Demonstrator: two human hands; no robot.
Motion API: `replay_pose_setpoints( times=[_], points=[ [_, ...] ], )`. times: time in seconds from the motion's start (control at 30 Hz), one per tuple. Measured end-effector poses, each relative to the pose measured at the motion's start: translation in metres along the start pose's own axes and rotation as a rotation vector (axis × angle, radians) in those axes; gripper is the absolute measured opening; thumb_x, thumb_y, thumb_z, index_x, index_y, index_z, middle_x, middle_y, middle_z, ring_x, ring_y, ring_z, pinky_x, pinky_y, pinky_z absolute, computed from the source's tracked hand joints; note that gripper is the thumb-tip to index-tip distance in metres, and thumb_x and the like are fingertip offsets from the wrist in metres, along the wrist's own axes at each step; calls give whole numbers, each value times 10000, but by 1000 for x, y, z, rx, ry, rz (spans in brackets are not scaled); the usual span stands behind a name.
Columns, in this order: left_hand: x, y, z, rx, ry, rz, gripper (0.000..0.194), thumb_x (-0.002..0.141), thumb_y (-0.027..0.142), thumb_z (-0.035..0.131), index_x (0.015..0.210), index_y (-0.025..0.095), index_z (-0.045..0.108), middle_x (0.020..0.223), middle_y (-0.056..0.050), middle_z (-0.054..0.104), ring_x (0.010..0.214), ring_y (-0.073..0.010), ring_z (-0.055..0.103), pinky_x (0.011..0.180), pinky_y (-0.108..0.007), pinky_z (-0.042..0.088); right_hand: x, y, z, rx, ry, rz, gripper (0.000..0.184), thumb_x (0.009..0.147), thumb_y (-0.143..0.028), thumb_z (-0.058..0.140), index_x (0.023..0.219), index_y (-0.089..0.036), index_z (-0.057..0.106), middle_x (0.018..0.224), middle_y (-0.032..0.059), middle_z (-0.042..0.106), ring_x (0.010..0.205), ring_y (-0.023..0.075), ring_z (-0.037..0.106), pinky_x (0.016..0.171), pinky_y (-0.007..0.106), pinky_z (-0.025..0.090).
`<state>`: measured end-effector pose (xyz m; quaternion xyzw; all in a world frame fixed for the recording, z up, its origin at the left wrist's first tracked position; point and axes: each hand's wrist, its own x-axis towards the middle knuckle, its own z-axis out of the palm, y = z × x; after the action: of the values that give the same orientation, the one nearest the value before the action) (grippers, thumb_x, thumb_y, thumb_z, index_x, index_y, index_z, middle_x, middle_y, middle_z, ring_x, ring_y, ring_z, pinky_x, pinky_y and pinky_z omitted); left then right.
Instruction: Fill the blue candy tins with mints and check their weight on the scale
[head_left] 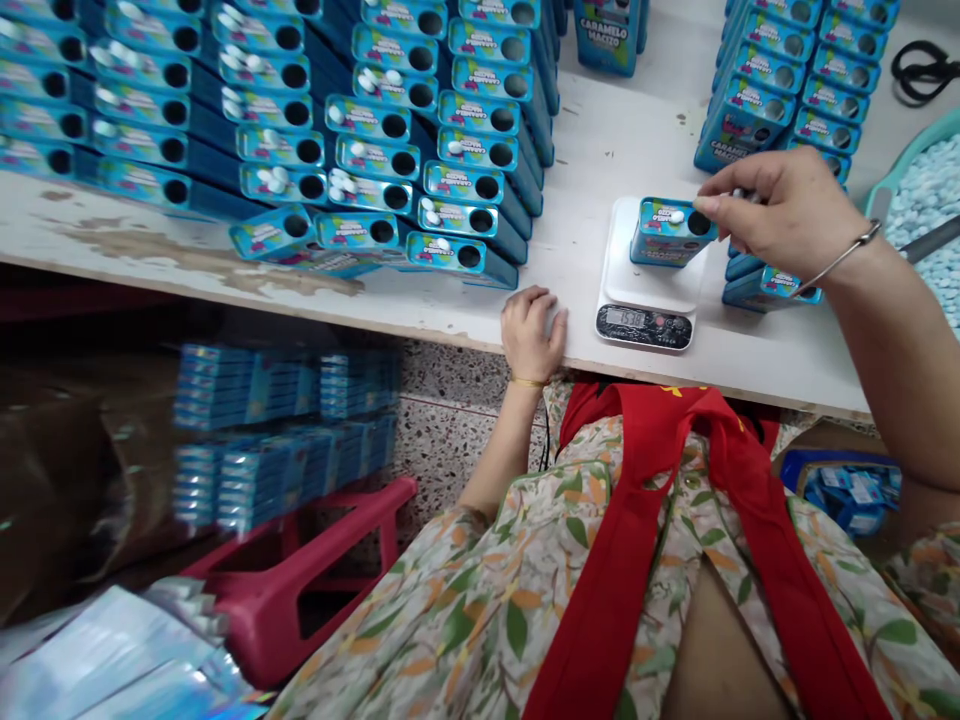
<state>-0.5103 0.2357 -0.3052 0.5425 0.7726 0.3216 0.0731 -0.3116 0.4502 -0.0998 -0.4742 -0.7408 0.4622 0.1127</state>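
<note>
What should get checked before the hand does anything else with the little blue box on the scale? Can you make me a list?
1. Blue box sits fully on the white scale: ok, it stands upright on the plate.
2. Hole in the box top is uncovered: ok, the dark round hole shows beside the right hand.
3. Right hand's fingers are over the box: ok, they pinch something small and pale just above it.
4. Scale display is readable: cannot tell, the digits are lit but too blurry.
5. Left hand is off the scale: ok, it rests on the table edge, apart from it.
</note>
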Motion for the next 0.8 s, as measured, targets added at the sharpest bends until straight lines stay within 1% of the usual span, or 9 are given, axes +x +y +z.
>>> replay_pose_setpoints(
  times=[0.07, 0.17, 0.23, 0.3, 0.4, 0.5, 0.6, 0.7, 0.8],
  points=[
    [0, 0, 0, 18, 18, 20, 227, 951, 382, 519, 1065, 208, 611, 1176, -125, 644, 1138, -265, 573, 997, -454, 459, -3, -3, -3, 132, 1, 12, 148, 872, -74, 689, 732, -121, 700, 498, -35, 533, 407, 32, 437, 376, 160, 277],
    [0, 0, 0, 35, 29, 30, 216, 948, 378, 526, 1054, 211, 613, 1165, -119, 652, 1126, -260, 585, 984, -444, 472, -8, -4, -11, 428, -43, 144, 212, 930, -122, 626, 723, -107, 667, 557, -3, 553, 400, 32, 412, 368, 168, 261],
    [0, 0, 0, 38, 27, 25, 211, 948, 378, 527, 1053, 214, 611, 1166, -118, 653, 1133, -259, 587, 990, -446, 472, -12, 1, -16, 590, -65, 233, 242, 967, -133, 568, 747, -95, 661, 579, 7, 543, 411, 22, 390, 380, 154, 248],
    [0, 0, 0, 42, 29, 27, 208, 948, 375, 528, 1053, 216, 608, 1162, -116, 653, 1136, -257, 587, 992, -442, 473, -19, 9, -19, 674, -65, 293, 235, 972, -138, 556, 765, -93, 657, 586, 4, 528, 413, 14, 370, 382, 142, 227],
    [0, 0, 0, 53, 31, 33, 205, 946, 376, 527, 1052, 218, 605, 1154, -109, 652, 1128, -253, 590, 985, -434, 479, -37, 26, -19, 715, -71, 294, 151, 891, -212, 695, 791, -102, 670, 611, 3, 546, 410, 12, 381, 381, 146, 226],
    [0, 0, 0, 57, 30, 31, 209, 948, 379, 524, 1054, 218, 605, 1157, -109, 650, 1124, -254, 591, 990, -443, 479, -62, 45, -9, 743, -124, 270, 296, 742, -356, 850, 798, -112, 693, 613, 5, 565, 413, 15, 388, 385, 162, 229],
    [0, -1, 1, 64, 30, 38, 205, 947, 371, 532, 1061, 217, 604, 1162, -114, 648, 1129, -254, 588, 993, -442, 479, -86, 70, 9, 787, -156, 350, 409, 638, -436, 910, 788, -115, 706, 616, 12, 568, 415, 14, 380, 385, 176, 199],
    [-1, -3, 1, 78, 23, 44, 196, 941, 358, 536, 1055, 213, 604, 1157, -115, 644, 1123, -252, 587, 987, -437, 481, -103, 104, 28, 822, -114, 461, 482, 586, -485, 927, 796, -112, 705, 639, 11, 566, 418, 14, 381, 384, 179, 180],
    [2, 0, -1, 38, 25, 43, 200, 940, 369, 533, 1045, 211, 597, 1120, -114, 643, 1088, -250, 594, 964, -430, 492, -114, 137, 42, 857, -46, 527, 530, 569, -504, 928, 834, -108, 697, 669, 0, 553, 425, 11, 377, 373, 173, 156]
  ],
)
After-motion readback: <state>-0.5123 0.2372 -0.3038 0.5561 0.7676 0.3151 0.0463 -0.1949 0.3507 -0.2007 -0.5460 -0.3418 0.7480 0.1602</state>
